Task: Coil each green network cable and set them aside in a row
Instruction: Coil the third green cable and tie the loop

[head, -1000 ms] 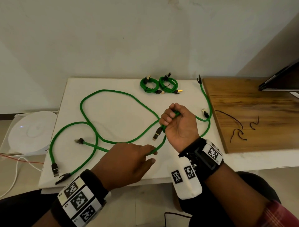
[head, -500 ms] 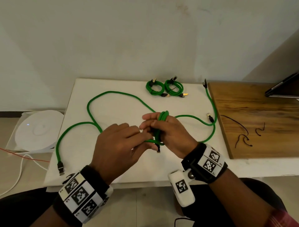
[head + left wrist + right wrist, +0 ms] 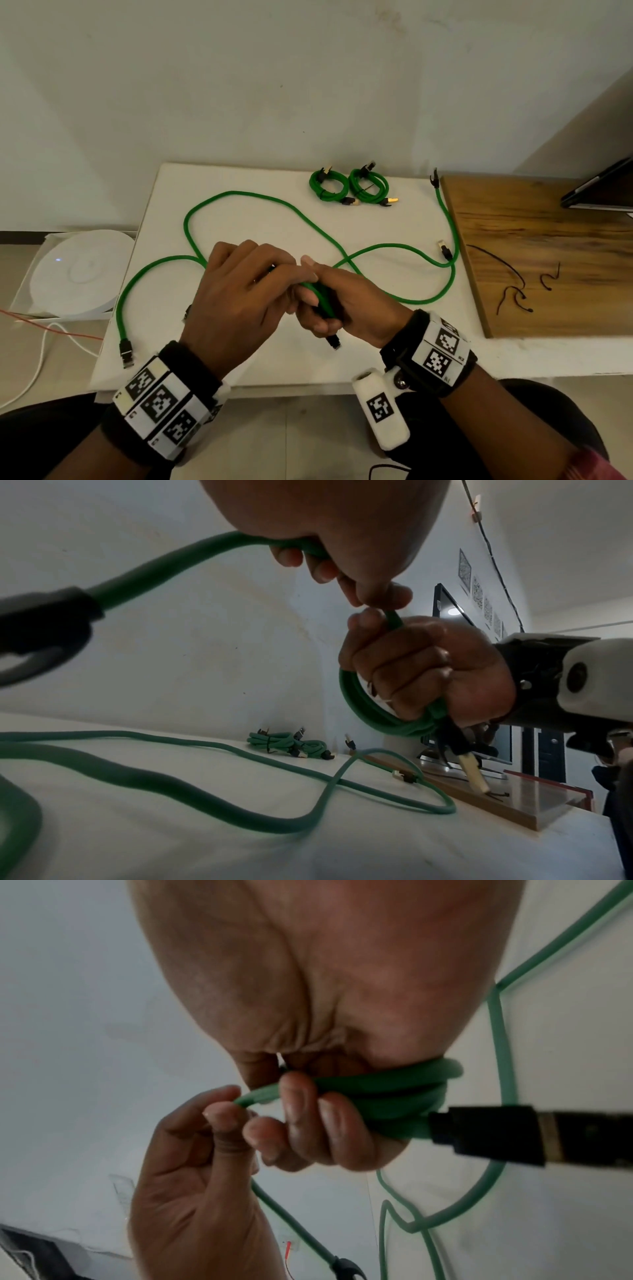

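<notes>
Step in hand: third cable being coiled above tabletop (image 3: pixel 239 363). Small coil (image 3: pixel 369 712) gripped in right hand (image 3: pixel 356 308); cable run pinched by left hand (image 3: pixel 236 294), fed toward coil. Next move, as judged: further loop to be laid, slack drawn in, crossing with other cable avoided.

Count: two finished coils (image 3: pixel 349 186) at far edge; one part-coiled cable (image 3: pixel 260 202); one loose cable (image 3: pixel 448 222) still lying flat; four cables seen.

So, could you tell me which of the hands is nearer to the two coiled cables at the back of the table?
Right. The right hand sits almost straight in front of the coiled cables, gripping the loops being wound; the left hand is further off to their left, pinching the same cable.
</notes>
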